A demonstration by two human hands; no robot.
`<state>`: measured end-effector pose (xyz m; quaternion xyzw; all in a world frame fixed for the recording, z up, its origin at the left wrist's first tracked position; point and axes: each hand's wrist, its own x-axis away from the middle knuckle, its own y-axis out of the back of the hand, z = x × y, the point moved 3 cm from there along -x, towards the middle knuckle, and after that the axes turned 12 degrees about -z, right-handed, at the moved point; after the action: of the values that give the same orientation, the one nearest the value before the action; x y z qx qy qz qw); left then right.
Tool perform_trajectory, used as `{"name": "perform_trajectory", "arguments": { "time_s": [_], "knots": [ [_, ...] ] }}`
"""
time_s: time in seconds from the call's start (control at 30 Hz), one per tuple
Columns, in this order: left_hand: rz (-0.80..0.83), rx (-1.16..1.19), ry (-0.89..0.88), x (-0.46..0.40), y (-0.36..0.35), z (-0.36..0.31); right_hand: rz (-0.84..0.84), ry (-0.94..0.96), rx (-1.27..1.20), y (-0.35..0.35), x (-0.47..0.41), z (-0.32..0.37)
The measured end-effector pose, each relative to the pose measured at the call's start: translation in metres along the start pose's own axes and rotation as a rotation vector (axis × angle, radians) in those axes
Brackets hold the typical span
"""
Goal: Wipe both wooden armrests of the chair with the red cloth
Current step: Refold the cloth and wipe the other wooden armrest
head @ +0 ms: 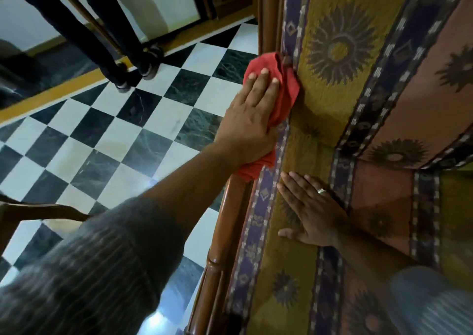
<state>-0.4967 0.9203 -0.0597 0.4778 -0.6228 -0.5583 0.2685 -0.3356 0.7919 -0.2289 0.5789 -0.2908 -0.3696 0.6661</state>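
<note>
Down on the armrest, red cloth under my left palm.

Largest first: the checkered floor (107,135) fills the left side, and the chair's patterned cushion (337,99) fills the right. Between them runs the wooden armrest (225,232), glossy brown. My left hand (249,119) presses the red cloth (284,88) flat onto that armrest, fingers spread, cloth bunched around and under the palm. My right hand (311,211) lies open and flat on the cushion just beside the rail (a ring (321,190) on one finger), grasping nothing. Someone's dark-trousered legs (107,27) stand farther off.
</note>
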Motion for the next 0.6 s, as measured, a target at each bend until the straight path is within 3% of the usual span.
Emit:
{"name": "perform_trajectory", "arguments": {
  "time_s": [0.2,0.3,0.6],
  "knots": [
    [0.159,0.035,0.056,0.130,0.012,-0.020,-0.061,-0.012,-0.083,0.010,0.005,0.005],
    [0.135,0.015,0.062,0.175,0.014,-0.025,-0.082,-0.017,-0.123,0.011,0.005,0.006],
    [0.046,0.087,0.013,0.118,0.009,-0.017,-0.119,-0.019,-0.040,0.000,0.005,0.007]
  ]
}}
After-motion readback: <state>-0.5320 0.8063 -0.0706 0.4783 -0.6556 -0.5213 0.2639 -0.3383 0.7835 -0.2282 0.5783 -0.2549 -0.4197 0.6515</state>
